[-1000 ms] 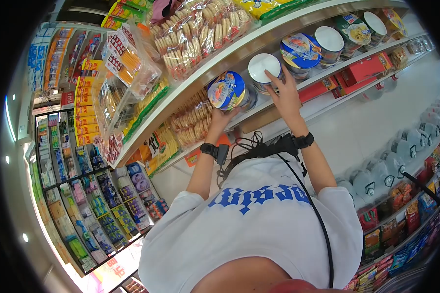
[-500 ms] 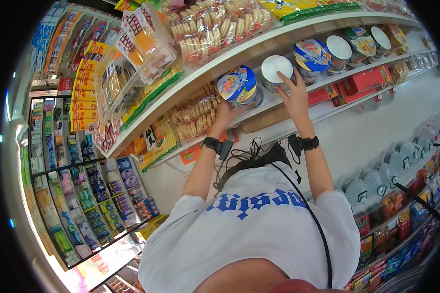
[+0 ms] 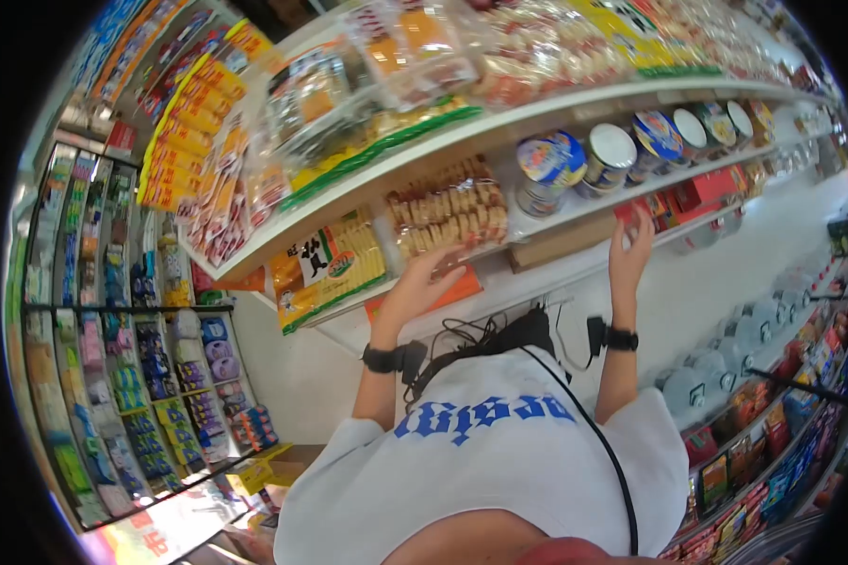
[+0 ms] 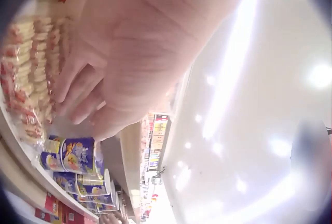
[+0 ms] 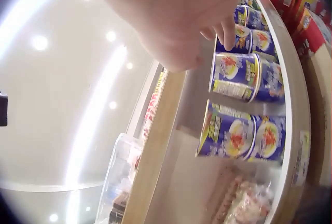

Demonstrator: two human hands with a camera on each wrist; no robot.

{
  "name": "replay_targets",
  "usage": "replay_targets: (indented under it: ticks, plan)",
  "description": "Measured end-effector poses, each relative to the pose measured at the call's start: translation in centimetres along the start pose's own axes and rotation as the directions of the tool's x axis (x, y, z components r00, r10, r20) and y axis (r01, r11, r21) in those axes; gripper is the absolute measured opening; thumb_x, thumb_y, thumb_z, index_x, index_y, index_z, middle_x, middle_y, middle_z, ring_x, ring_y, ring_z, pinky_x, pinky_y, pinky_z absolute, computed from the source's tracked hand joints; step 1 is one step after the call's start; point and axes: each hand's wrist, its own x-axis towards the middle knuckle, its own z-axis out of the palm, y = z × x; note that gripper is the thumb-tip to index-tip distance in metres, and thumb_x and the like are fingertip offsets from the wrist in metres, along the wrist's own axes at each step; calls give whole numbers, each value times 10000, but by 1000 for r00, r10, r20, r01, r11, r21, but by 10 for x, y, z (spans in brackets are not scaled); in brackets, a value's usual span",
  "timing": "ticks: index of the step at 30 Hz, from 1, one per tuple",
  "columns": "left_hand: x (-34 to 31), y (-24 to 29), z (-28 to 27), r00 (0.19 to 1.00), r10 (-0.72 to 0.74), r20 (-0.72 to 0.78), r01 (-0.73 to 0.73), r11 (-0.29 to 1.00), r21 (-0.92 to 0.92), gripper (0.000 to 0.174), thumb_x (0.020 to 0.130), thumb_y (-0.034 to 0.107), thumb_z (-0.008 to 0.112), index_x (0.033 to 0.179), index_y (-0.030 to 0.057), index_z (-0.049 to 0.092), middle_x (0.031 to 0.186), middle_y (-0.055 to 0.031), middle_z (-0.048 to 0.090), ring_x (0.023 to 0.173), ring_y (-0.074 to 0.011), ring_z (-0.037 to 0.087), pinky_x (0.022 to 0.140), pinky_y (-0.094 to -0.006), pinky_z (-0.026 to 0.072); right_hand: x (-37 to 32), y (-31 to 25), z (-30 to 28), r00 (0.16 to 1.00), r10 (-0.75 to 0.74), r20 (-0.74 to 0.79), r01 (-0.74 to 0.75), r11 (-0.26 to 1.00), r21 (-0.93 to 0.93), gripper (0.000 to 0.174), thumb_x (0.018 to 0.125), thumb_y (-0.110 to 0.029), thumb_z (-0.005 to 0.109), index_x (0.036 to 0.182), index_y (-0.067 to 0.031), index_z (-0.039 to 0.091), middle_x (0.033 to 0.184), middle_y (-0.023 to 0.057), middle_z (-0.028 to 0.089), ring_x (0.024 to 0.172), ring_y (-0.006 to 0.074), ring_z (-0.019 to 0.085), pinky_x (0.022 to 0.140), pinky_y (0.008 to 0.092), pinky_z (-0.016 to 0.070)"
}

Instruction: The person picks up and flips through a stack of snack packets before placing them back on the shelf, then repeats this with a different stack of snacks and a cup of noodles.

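The left hand (image 3: 422, 294) hovers in front of bagged round biscuits (image 3: 448, 209) on the lower shelf, its fingers loosely bent and holding nothing. In the left wrist view the same hand (image 4: 140, 53) is above blue cup noodles (image 4: 78, 156). Near the shelf edge, below the row of cups, the right hand (image 3: 631, 252) is raised, fingers apart and empty. A blue-lidded cup (image 3: 550, 160) stands beside a white-topped cup (image 3: 611, 149); neither is touched. The right wrist view shows the right hand (image 5: 181, 16) beside stacked blue cups (image 5: 244, 133).
The upper shelf board (image 3: 367, 174) runs above the cups, with packaged snacks on it. Red boxes (image 3: 707, 193) and a yellow noodle pack (image 3: 330, 268) lie on lower levels. Large clear bottles (image 3: 716, 367) stand at the right, and a goods rack (image 3: 141, 377) at the left.
Both hands have come off the cups; the left hand is now by the biscuits, the right lower near the shelf edge. The head view has shifted left along the shelf.
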Motion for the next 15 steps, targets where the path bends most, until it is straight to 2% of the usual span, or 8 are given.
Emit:
replay_targets:
  ticks: [1, 2, 3, 6, 10, 11, 14, 15]
  plan:
    - [-21, 14, -17, 999, -19, -28, 17, 999, -50, 372, 989, 155, 652, 1332, 25, 594, 1229, -133, 670, 1112, -212, 661, 950, -339, 550, -21, -15, 4, 997, 80, 23, -81, 992, 97, 401, 953, -53, 618, 1347, -29, 550, 1390, 164, 516, 1260, 288, 552, 993, 392, 499]
    - [-40, 21, -35, 998, -38, -55, 32, 995, -98, 361, 991, 147, 647, 1326, 22, 598, 1222, -136, 673, 1101, -206, 666, 944, -337, 552, -38, -27, 12, 996, 73, 41, -76, 994, 83, 392, 954, -47, 611, 1340, -28, 553, 1382, 157, 521, 1245, 274, 561, 970, 381, 510]
    - [-56, 17, -51, 990, 40, -137, -50, 996, -69, 303, 992, 119, 636, 1277, 17, 631, 1165, -128, 699, 1062, -193, 682, 900, -322, 558, -53, -37, 19, 996, 67, 60, -71, 995, 67, 383, 954, -40, 603, 1333, -27, 555, 1374, 151, 525, 1230, 261, 571, 948, 371, 520]
    - [-93, 14, -98, 949, 22, -314, -41, 998, -54, 256, 991, 105, 637, 1214, -19, 649, 1077, -110, 743, 1011, -172, 708, 902, -305, 543, -82, -66, 34, 992, 66, 108, -72, 996, 51, 370, 953, -23, 588, 1322, -25, 559, 1373, 137, 527, 1198, 247, 591, 917, 352, 531]
    - [-122, 10, -152, 774, 205, -599, -186, 978, 95, 151, 981, 77, 631, 1080, -21, 689, 941, -75, 727, 866, -152, 689, 833, -274, 534, -91, -117, 53, 989, -38, 140, 24, 995, 96, 364, 953, -7, 575, 1316, -25, 565, 1368, 125, 535, 1169, 236, 609, 890, 336, 534]
    - [-129, 7, -167, 737, 176, -652, -173, 982, 69, 157, 983, 68, 631, 1074, -45, 691, 971, -84, 735, 921, -151, 699, 869, -278, 527, -90, -135, 58, 986, -74, 148, 58, 992, 113, 349, 966, -8, 565, 1314, -26, 568, 1360, 117, 548, 1155, 217, 617, 869, 321, 530]
    - [-140, -4, -211, 568, 162, -807, -106, 987, 123, 164, 957, 66, 666, 1080, -38, 692, 969, -90, 728, 928, -161, 692, 871, -276, 520, -85, -180, 74, 978, -107, 181, 80, 986, 147, 320, 979, -18, 566, 1299, -27, 585, 1344, 115, 561, 1124, 196, 627, 849, 305, 529]
    - [-141, -10, -227, 480, 240, -844, -73, 969, 234, 146, 938, 67, 686, 1045, -31, 697, 959, -93, 720, 916, -175, 683, 850, -286, 516, -83, -197, 79, 974, -119, 193, 91, 985, 149, 290, 985, -26, 573, 1274, -23, 602, 1329, 109, 576, 1106, 184, 635, 839, 293, 528]
